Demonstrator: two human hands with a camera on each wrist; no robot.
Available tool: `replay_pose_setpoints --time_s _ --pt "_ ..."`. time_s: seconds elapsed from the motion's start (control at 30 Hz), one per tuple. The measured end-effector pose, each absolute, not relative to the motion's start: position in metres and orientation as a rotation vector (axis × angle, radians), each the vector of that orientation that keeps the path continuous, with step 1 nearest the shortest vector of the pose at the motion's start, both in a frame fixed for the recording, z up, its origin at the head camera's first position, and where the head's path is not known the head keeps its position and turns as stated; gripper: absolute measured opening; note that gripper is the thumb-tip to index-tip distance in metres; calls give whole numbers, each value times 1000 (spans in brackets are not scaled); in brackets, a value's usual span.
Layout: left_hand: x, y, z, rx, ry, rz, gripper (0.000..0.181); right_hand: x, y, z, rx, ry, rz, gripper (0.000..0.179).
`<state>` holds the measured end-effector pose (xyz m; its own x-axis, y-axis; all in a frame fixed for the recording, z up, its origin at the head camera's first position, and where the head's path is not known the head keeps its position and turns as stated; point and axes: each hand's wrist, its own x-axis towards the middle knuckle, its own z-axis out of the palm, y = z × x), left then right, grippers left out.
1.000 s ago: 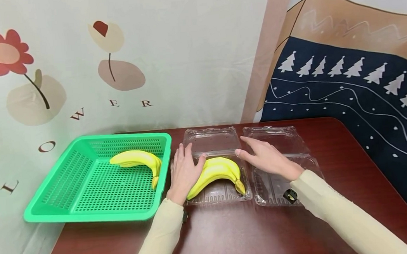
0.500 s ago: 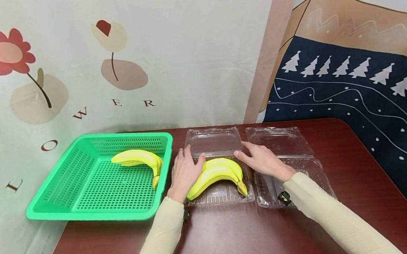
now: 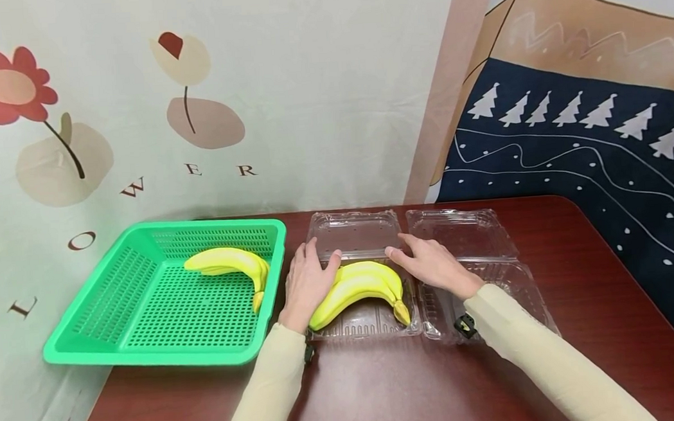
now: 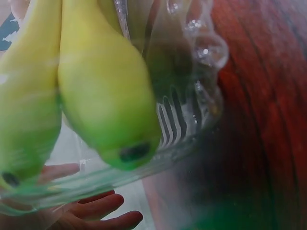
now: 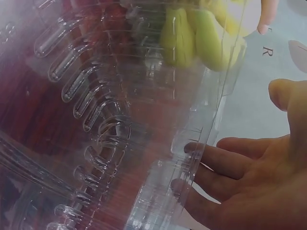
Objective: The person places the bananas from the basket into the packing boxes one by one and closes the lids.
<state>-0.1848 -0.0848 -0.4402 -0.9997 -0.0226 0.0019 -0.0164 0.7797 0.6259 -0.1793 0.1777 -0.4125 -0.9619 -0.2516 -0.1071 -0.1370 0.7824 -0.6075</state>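
A bunch of yellow bananas (image 3: 365, 287) lies in the left clear plastic clamshell container (image 3: 358, 331), whose lid (image 3: 352, 232) is folded back. My left hand (image 3: 308, 283) lies along that container's left side, its thumb over the bananas' left part. In the left wrist view the green banana tips (image 4: 112, 129) show behind the clear wall, with fingers (image 4: 98, 207) stretched beyond. My right hand (image 3: 435, 265) is at the gap between the two containers, fingers loosely extended. The right wrist view shows its fingertips against clear plastic (image 5: 144, 124); it grips nothing.
A second clear clamshell container (image 3: 506, 277) lies with its lid (image 3: 460, 232) back, partly under my right forearm. To the left, a green basket (image 3: 166, 359) holds another banana bunch (image 3: 230, 262). The dark red table (image 3: 383, 394) meets patterned cloth behind.
My right hand has shifted slightly left, toward the container with the bananas. My left hand stays almost where it was, and the head view has turned a little.
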Motion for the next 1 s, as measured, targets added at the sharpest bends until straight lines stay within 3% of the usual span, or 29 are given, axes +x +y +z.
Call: replay_pose_setpoints --time_s 1.0 --pt "-178 -83 -421 16 -2692 -1332 83 -166 186 -389 -217 2783 -1240 85"
